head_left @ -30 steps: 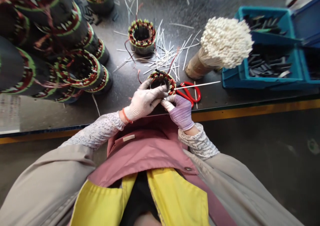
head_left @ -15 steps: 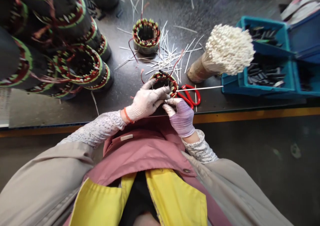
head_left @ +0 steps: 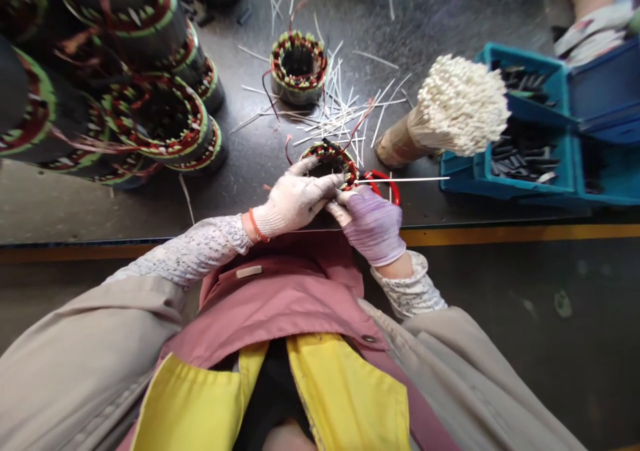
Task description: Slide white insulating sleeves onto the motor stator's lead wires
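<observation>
since half a second ago the right hand (head_left: 373,224) has slid a little up and outward, so it now covers more of the red scissors (head_left: 386,182); the left hand (head_left: 295,201) has hardly shifted. both hands wear gloves, the left one white, the right one lilac. from my remote seat i see the left hand clenched over the near rim of a wound stator (head_left: 330,161), which stands on the dark workbench (head_left: 100,198) just beyond the knuckles. the right fingertips press together at the stator's near right rim, where a thin white sleeve (head_left: 405,180) begins and runs straight out to the right. i cannot tell whether they pinch that sleeve or only touch the windings. the scissors lie just right of the grip, under the sleeve. beyond the grip, loose white strips (head_left: 340,114) are scattered, and past them stands a second stator (head_left: 299,68). further right of the grip a bundle of white tubes (head_left: 463,104) leans against blue bins (head_left: 480,171). well to the left, stacked stators (head_left: 160,118) crowd the bench.
</observation>
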Tool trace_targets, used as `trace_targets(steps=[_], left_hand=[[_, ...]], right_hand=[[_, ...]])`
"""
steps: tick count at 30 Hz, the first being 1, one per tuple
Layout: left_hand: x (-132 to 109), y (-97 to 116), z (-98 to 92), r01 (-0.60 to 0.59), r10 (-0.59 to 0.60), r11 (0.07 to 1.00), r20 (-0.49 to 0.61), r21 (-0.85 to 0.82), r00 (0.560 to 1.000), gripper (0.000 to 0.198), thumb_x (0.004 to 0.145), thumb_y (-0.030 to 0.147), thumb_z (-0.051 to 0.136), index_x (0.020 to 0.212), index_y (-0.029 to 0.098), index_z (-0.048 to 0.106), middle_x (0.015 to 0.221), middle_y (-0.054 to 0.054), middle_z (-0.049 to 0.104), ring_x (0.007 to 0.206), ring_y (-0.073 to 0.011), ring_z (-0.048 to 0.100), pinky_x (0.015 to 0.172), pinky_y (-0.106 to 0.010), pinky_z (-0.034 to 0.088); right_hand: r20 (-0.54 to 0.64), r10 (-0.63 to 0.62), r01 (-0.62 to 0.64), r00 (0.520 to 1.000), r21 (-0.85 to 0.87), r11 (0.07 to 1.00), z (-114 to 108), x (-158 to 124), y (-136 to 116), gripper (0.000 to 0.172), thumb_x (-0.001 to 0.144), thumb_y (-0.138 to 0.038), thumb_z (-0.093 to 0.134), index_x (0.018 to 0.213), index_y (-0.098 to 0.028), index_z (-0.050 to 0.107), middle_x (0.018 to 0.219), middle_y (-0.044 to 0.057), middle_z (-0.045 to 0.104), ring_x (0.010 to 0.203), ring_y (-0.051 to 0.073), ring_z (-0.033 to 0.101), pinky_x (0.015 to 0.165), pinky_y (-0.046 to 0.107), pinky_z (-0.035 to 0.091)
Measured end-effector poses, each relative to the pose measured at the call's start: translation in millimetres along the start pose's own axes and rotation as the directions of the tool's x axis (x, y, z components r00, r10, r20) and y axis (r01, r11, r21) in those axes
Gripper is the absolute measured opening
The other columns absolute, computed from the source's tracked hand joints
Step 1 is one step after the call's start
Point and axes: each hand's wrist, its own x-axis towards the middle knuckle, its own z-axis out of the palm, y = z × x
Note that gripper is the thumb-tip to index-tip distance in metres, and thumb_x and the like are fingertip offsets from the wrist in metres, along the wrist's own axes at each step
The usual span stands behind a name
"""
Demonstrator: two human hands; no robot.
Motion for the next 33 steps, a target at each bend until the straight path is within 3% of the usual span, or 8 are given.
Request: trace_targets(steps=[4,8,11,13,15,21,26,33], left_hand=[[2.8,-0.1,-5.8,0.037,-0.037,0.999,0.054,-0.003,0.998,0.038,0.091,0.02,0.055,0.128,0.017,0.065,0.096,-0.005,0.076,0.1,-0.0244,0.07,0.114,-0.046,0.043],[6.6,-6.2,-10.7,0.116,-0.114,0.993,0.077,-0.023,0.991,0.04,0.09,0.028,0.065,0.13,0.019,0.066,0.107,-0.007,0.075,0.121,-0.0308,0.061,0.105,-0.044,0.051],[8.1,-10.8,-10.2,0.116,-0.116,0.993,0.039,-0.008,0.993,0.034,0.088,0.03,0.069,0.121,0.023,0.072,0.108,-0.006,0.075,0.121,-0.0322,0.062,0.104,-0.047,0.052],[7.5,-12.5,-8.8,0.058,-0.058,0.998,0.006,-0.034,0.998,0.025,0.09,0.03,0.067,0.113,0.025,0.075,0.102,-0.005,0.077,0.111,-0.0275,0.068,0.108,-0.048,0.049],[6.0,-13.6,-7.6,-0.014,0.014,0.997,-0.011,-0.07,1.0,0.019,0.095,0.028,0.061,0.107,0.026,0.076,0.098,-0.003,0.078,0.099,-0.0215,0.072,0.114,-0.05,0.042],[5.3,-12.0,-9.8,-0.115,0.114,0.993,0.139,-0.004,0.984,0.026,0.096,0.021,0.054,0.112,0.024,0.074,0.108,-0.008,0.076,0.105,-0.0243,0.071,0.116,-0.058,0.037],[5.7,-6.8,-9.1,-0.162,0.148,0.984,0.16,0.078,0.976,0.027,0.098,0.023,0.052,0.115,0.021,0.073,0.111,-0.009,0.075,0.107,-0.0232,0.07,0.113,-0.052,0.042],[3.1,-7.5,-7.0,-0.242,0.233,0.959,0.071,0.145,0.97,0.024,0.098,0.022,0.053,0.112,0.02,0.073,0.109,-0.007,0.076,0.101,-0.0215,0.072,0.104,-0.046,0.05]], right_hand=[[0.142,-0.229,0.227,0.963,0.027,0.973,-22.5,3.6,-4.1,0.033,0.096,-0.035,0.047,0.075,-0.017,0.063,0.069,0.008,0.061,0.061,0.017,0.052,0.056,0.032,0.03],[-0.026,-0.477,0.456,0.878,0.344,0.821,-53.0,-30.0,-12.2,0.025,0.094,-0.029,0.05,0.073,-0.023,0.061,0.068,0.002,0.064,0.059,0.014,0.054,0.056,0.029,0.037],[-0.158,-0.078,0.144,0.984,0.462,0.875,-49.4,-45.4,-9.0,0.022,0.096,-0.031,0.051,0.08,-0.024,0.064,0.077,0.002,0.07,0.067,0.014,0.063,0.063,0.028,0.049],[-0.083,0.269,-0.178,0.959,0.564,0.806,-33.3,-44.0,-7.3,0.022,0.093,-0.038,0.056,0.083,-0.022,0.066,0.076,0.003,0.071,0.064,0.015,0.064,0.064,0.03,0.052],[0.14,0.407,-0.389,0.903,0.67,0.633,-16.9,-36.9,-9.9,0.027,0.086,-0.046,0.064,0.089,-0.019,0.068,0.074,0.003,0.071,0.055,0.014,0.063,0.056,0.028,0.051],[0.523,0.364,-0.604,0.771,0.782,0.155,-7.6,-16.6,-25.6,0.042,0.079,-0.057,0.066,0.087,-0.015,0.066,0.07,0.005,0.071,0.043,0.011,0.057,0.037,0.02,0.04],[0.61,0.331,-0.65,0.72,0.76,0.011,-9.8,-16.4,-27.2,0.045,0.073,-0.059,0.071,0.08,-0.015,0.064,0.069,0.006,0.071,0.046,0.012,0.061,0.039,0.02,0.046],[0.582,0.454,-0.652,0.675,0.758,-0.003,-3.2,-15.5,-34.4,0.027,0.071,-0.042,0.068,0.072,-0.016,0.061,0.055,0.0,0.062,0.038,0.008,0.049,0.034,0.017,0.035]])
